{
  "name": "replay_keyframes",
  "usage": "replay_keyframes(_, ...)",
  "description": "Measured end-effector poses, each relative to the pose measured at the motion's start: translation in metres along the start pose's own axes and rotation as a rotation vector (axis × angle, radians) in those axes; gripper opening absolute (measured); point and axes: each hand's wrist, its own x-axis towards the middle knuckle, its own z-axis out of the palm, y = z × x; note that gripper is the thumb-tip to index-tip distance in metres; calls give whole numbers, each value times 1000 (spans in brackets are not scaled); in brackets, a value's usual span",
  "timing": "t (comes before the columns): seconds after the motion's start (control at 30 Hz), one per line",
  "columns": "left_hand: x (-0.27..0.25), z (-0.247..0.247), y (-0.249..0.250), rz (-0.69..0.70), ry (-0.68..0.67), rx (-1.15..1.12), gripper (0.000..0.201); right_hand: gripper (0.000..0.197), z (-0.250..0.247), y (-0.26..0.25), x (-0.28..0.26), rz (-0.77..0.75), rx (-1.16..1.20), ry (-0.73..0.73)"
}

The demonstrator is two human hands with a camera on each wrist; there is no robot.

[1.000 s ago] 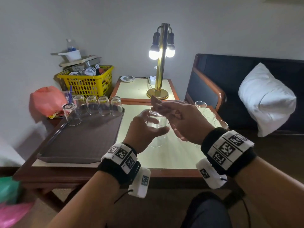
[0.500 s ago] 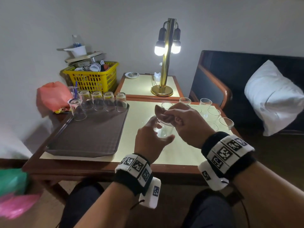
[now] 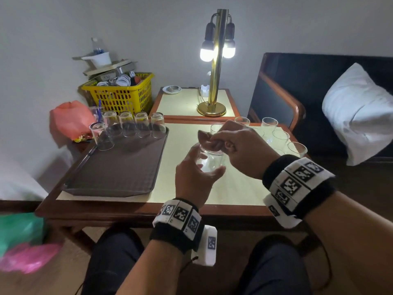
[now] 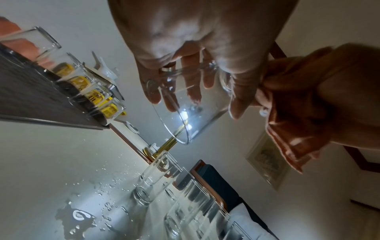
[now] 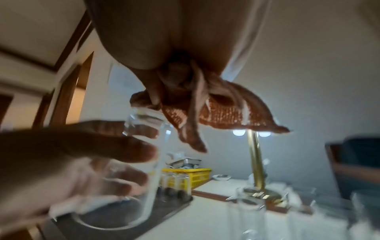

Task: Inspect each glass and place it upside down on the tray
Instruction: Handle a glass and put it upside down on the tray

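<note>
My left hand (image 3: 196,173) grips a clear glass (image 3: 209,160) above the middle of the table, fingers curled round its wall (image 4: 185,104). My right hand (image 3: 240,150) pinches a bunched brown cloth (image 3: 207,139) at the glass's rim; the cloth (image 5: 222,112) hangs from its fingers. A brown tray (image 3: 119,167) lies at the table's left. Several glasses (image 3: 127,126) stand upside down along its far edge. Several upright glasses (image 3: 276,135) stand on the table at the right, behind my right hand.
A lit brass lamp (image 3: 214,67) stands on the side table behind. A yellow basket (image 3: 122,94) and an orange bag (image 3: 70,120) sit at far left. Water drops (image 4: 86,216) lie on the tabletop. A dark sofa with a white pillow (image 3: 359,111) is at right.
Both hands with the glass and cloth came lower and nearer to me. The head view tilted down, so my knees now show.
</note>
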Motion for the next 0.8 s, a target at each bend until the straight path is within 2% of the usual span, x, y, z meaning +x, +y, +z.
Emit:
replay_keyframes(0.13, 3, -2, -3, -2, 38, -46, 64, 24, 4, -6, -7, -56, 118, -10)
replay_keyframes(0.23, -3, 0, -2, 5, 45, -2, 70, 26, 3, 3, -6, -8, 54, 26)
replay_keyframes(0.3, -5, 2, 1, 9, 53, -29, 67, 29, 6, -2, -4, -14, 38, 25)
replay_keyframes(0.43, -3, -6, -4, 21, 70, -20, 63, 25, 3, -6, -7, -23, 181, -35)
replay_keyframes(0.57, -5, -1, -1, 39, 65, -45, 66, 29, 0, -5, 1, -41, 37, 17)
replay_keyframes(0.67, -2, 0, -2, 43, 87, -88, 60, 27, 2, -13, -1, -102, 81, -21)
replay_keyframes(0.8, -2, 0, -3, 70, 82, -42, 67, 29, -8, -4, -2, -49, 14, 18)
